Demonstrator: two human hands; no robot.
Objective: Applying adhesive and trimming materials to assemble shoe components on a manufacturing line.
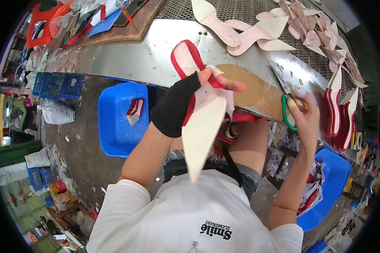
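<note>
My left hand (177, 99), in a black fingerless glove with a pale wrap on one finger, is closed on a shoe insole (202, 130). The insole has a pink dotted heel end edged in red and a cream pointed toe that hangs toward my shirt. At the table edge, my right hand (306, 120) has its fingers curled around the handle of a pair of scissors (286, 110), slightly blurred. One green handle loop shows beside the thumb, and the blades lie on the metal tabletop. Beneath the insole's right side is a brown board (249, 90).
Untrimmed insoles (257, 33) and a heap of more (312, 29) lie on mesh at the far right. Red-edged insoles (333, 105) stack at the table's right. A blue tub (105, 130) stands left on the floor; another blue tub (335, 177) at right holds red and white scraps.
</note>
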